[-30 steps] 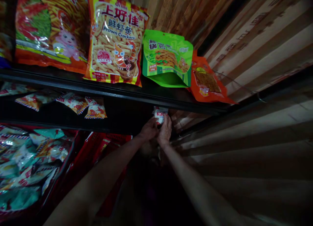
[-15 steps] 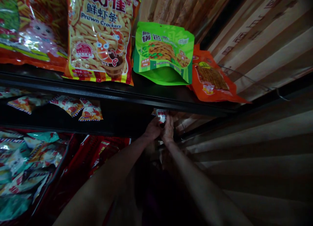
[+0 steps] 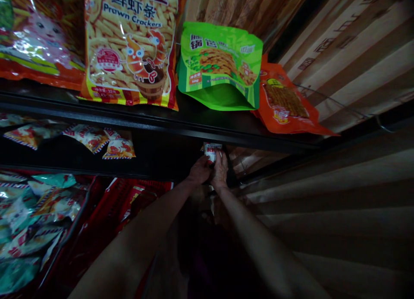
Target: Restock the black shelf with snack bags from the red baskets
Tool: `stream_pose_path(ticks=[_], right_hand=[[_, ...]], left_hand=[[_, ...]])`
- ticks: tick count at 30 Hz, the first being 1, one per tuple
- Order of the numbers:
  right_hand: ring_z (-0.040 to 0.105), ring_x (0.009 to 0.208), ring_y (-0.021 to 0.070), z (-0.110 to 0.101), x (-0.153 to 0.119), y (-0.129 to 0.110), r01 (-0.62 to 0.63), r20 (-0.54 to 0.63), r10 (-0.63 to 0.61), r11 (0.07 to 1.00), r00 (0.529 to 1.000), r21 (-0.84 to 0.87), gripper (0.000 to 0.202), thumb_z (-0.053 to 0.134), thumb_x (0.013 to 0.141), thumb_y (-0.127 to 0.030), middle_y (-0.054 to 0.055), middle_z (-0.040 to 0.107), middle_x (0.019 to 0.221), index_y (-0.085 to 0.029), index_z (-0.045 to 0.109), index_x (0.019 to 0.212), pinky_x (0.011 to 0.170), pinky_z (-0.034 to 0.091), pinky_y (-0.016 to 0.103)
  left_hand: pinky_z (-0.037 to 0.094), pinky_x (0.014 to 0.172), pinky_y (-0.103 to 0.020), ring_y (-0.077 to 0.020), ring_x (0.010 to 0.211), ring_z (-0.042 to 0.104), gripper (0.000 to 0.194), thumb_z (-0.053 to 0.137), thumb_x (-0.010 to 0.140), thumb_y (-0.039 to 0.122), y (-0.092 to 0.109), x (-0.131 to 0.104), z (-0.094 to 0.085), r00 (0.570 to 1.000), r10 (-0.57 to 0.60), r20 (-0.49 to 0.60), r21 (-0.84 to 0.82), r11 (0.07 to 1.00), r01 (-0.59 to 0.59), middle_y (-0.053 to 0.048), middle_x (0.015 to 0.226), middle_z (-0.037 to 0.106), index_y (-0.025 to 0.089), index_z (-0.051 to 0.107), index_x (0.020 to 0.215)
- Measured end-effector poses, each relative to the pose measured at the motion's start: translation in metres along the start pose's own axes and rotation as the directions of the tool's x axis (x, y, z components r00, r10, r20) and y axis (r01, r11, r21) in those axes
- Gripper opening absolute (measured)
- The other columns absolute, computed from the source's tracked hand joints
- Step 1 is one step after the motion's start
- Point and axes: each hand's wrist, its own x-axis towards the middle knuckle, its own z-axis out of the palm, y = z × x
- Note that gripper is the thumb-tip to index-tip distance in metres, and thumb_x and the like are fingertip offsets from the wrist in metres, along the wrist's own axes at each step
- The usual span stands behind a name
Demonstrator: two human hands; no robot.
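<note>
Under the dark shelf board [image 3: 155,124], left hand [image 3: 199,170] and right hand [image 3: 220,171] pinch one small white-and-red foil snack packet [image 3: 211,150] by its lower edge, so in such gloom it could slip free.

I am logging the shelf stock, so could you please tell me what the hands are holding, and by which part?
Both hands, left hand and right hand, hold one small white-and-red snack packet by its lower end; its top shows above the fingers.
</note>
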Motion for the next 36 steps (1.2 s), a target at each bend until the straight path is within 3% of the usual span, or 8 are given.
stream_pose_path(ticks=[14,19,24,27,29,33,36], right_hand=[[0.028,0.134,0.033,-0.002,-0.002,0.005,-0.036,-0.018,0.036,0.999,0.999,0.023,0.075,0.056,0.077,-0.046,0.02,0.026,0.145,-0.018,0.028,0.14,0.104,0.03,0.051],[0.028,0.133,0.0329,-0.004,-0.004,0.005,-0.03,-0.03,0.029,0.999,0.999,-0.029,0.073,0.052,0.079,-0.048,0.019,0.026,0.146,-0.019,0.027,0.141,0.103,0.029,0.052],[0.025,0.134,0.0342,-0.012,-0.008,-0.005,0.053,-0.058,-0.06,0.992,0.997,-0.117,0.068,0.049,0.082,-0.045,0.019,0.025,0.146,-0.017,0.028,0.14,0.103,0.028,0.055],[0.023,0.135,0.0333,-0.014,-0.015,-0.022,0.198,-0.035,-0.205,0.97,0.978,-0.139,0.059,0.045,0.085,-0.033,0.018,0.026,0.146,-0.016,0.031,0.139,0.105,0.027,0.054],[0.023,0.135,0.0322,-0.012,-0.021,-0.038,0.315,0.01,-0.316,0.942,0.949,-0.114,0.054,0.042,0.086,-0.026,0.017,0.026,0.146,-0.016,0.034,0.138,0.106,0.027,0.053],[0.02,0.137,0.03,-0.001,-0.033,-0.074,0.472,0.086,-0.47,0.882,0.878,0.003,0.048,0.041,0.085,-0.021,0.015,0.021,0.149,-0.016,0.042,0.133,0.107,0.027,0.052],[0.022,0.137,0.0294,0.013,-0.04,-0.102,0.481,0.125,-0.489,0.872,0.863,0.092,0.044,0.042,0.084,-0.019,0.015,0.022,0.149,-0.015,0.049,0.127,0.108,0.028,0.051]], left_hand=[[0.034,0.108,-0.034,-0.0198,0.123,0.048,0.045,0.052,0.076,0.009,0.003,-0.009,-0.005,1.0,0.006,-0.004,0.043,0.999,-0.006,-0.007,0.131,0.055,0.017,0.058,0.12],[0.037,0.104,-0.029,-0.0184,0.115,0.055,0.033,0.052,0.075,0.009,0.005,-0.013,-0.015,1.0,0.018,-0.005,0.123,0.992,-0.017,-0.008,0.121,0.062,0.015,0.067,0.103],[0.045,0.095,-0.026,-0.0166,0.103,0.061,0.034,0.05,0.073,0.006,0.001,-0.021,-0.035,0.995,-0.024,-0.093,0.196,0.98,0.042,-0.009,0.112,0.067,0.014,0.067,0.101],[0.042,0.098,-0.028,-0.0186,0.105,0.06,0.033,0.048,0.073,0.004,0.002,-0.032,-0.064,0.987,0.004,-0.163,0.271,0.962,0.041,-0.011,0.112,0.066,0.012,0.069,0.096],[0.04,0.101,-0.032,-0.0215,0.11,0.057,0.032,0.046,0.073,0.004,0.004,-0.042,-0.097,0.962,0.105,-0.254,0.437,0.899,0.017,-0.013,0.115,0.064,0.012,0.07,0.091],[0.032,0.107,-0.045,-0.0298,0.13,0.037,0.032,0.047,0.076,0.009,0.005,-0.062,-0.181,0.815,0.431,-0.387,0.777,0.629,0.037,-0.014,0.132,0.053,0.015,0.069,0.098],[0.021,0.11,-0.054,-0.0349,0.139,0.019,0.034,0.047,0.08,0.014,-0.006,-0.074,-0.232,0.747,0.484,-0.455,0.825,0.546,0.149,-0.015,0.141,0.043,0.014,0.065,0.109]])
